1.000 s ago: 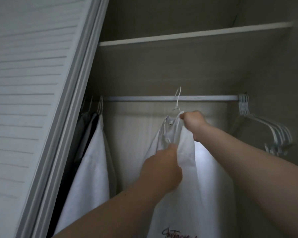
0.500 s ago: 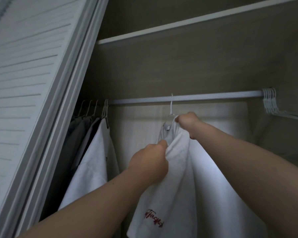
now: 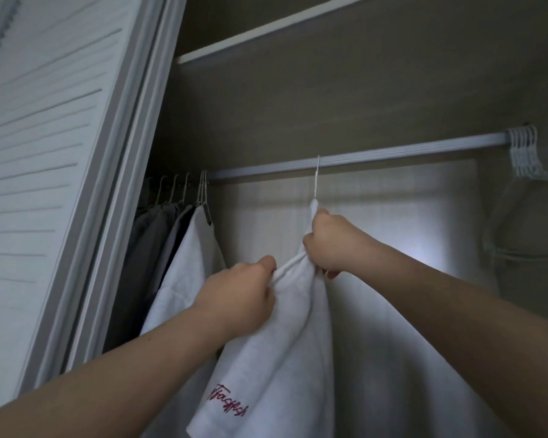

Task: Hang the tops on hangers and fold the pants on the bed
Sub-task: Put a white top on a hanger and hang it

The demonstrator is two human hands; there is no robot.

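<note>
A white top (image 3: 285, 336) with red script lettering hangs on a white hanger whose hook (image 3: 316, 177) is over the closet rail (image 3: 393, 154). My left hand (image 3: 238, 295) grips the fabric at the near shoulder. My right hand (image 3: 332, 241) grips the top just below the hook, at the neck. The hanger's body is hidden inside the fabric.
Several tops in grey, black and white (image 3: 178, 248) hang at the rail's left end. Empty white hangers (image 3: 524, 153) bunch at the right end. A louvred closet door (image 3: 45, 153) stands at the left, and a shelf (image 3: 266, 30) runs above the rail.
The hanger's hook has settled onto the rail. My left hand has slid down and left along the shoulder fabric. The view has shifted left and up.
</note>
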